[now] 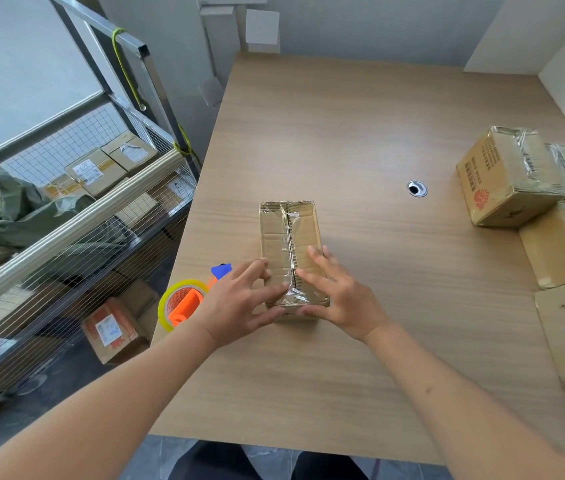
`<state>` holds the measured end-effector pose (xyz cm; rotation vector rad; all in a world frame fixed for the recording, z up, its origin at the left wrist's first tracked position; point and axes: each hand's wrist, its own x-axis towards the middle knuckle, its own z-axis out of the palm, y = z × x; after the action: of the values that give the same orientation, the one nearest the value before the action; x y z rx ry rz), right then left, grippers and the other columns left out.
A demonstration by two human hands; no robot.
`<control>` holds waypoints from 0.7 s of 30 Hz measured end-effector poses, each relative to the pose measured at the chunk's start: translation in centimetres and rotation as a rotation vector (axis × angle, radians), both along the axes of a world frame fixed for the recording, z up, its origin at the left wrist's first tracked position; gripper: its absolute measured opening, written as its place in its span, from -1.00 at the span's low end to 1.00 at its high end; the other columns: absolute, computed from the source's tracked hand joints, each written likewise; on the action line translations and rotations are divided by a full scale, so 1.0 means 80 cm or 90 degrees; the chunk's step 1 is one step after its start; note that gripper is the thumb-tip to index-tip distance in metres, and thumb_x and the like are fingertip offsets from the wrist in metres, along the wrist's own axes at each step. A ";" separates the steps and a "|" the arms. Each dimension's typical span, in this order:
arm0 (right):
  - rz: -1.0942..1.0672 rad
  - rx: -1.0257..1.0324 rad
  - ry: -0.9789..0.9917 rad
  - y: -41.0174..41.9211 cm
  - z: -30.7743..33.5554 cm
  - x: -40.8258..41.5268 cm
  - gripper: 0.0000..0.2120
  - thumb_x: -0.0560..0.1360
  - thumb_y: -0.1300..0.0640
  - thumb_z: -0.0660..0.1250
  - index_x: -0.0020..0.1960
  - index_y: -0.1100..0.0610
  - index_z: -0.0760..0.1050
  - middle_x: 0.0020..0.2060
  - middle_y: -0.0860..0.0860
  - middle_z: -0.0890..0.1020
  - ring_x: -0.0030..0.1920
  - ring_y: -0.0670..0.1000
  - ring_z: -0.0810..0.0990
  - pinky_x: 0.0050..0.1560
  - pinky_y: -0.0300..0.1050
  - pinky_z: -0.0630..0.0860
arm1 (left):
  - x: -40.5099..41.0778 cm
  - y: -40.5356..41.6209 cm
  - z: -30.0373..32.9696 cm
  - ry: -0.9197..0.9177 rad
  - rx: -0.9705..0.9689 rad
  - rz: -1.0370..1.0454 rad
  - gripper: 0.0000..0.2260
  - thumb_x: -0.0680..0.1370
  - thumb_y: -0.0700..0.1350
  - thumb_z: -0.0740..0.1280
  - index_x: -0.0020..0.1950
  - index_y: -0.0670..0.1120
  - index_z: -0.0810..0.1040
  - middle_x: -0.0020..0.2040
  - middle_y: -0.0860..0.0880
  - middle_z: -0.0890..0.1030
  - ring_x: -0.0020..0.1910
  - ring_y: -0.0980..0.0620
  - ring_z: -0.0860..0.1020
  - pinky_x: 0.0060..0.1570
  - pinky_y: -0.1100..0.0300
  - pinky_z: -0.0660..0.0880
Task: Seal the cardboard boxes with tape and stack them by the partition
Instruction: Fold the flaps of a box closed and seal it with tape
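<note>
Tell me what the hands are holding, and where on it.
Both hands, left and right, hold the box at its near end: fingers flat on the taped top, thumbs on the near face. The tape dispenser lies untouched.

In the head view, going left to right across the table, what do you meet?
Tape dispenser → left hand → cardboard box → right hand → cable hole → stacked boxes.
</note>
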<state>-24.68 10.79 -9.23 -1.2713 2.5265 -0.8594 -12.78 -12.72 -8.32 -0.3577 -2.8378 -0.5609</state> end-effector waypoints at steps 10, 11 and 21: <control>0.033 0.026 -0.038 0.012 -0.007 0.008 -0.19 0.45 -0.31 0.44 0.60 -0.18 0.21 0.64 -0.22 -0.09 0.61 -0.15 0.05 0.37 -0.01 0.44 | -0.003 0.004 -0.024 0.072 0.025 0.008 -0.70 0.52 0.02 0.50 0.24 0.00 0.70 0.03 -0.15 0.56 0.32 -0.19 0.54 0.10 0.01 0.60; 0.023 0.022 -0.035 0.011 -0.004 0.008 -0.24 0.48 -0.33 0.40 0.59 -0.19 0.23 0.64 -0.23 -0.08 0.61 -0.17 0.06 0.38 -0.04 0.43 | -0.003 0.004 -0.023 0.070 0.026 0.007 -0.70 0.52 0.02 0.49 0.24 0.00 0.70 0.03 -0.15 0.56 0.32 -0.19 0.54 0.09 0.00 0.61; 0.034 0.042 -0.034 0.010 -0.007 0.009 -0.38 0.61 -0.03 0.35 0.61 -0.08 0.22 0.65 -0.16 -0.11 0.62 -0.11 0.05 0.30 0.12 0.54 | -0.001 -0.001 -0.017 0.012 0.069 0.000 -0.65 0.50 -0.03 0.54 0.28 0.01 0.68 0.15 -0.20 0.56 0.35 -0.19 0.52 0.12 -0.08 0.60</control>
<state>-23.94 11.61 -9.80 -1.2720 2.4464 -0.7819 -12.83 -12.80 -9.71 -0.3423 -2.7760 -0.7042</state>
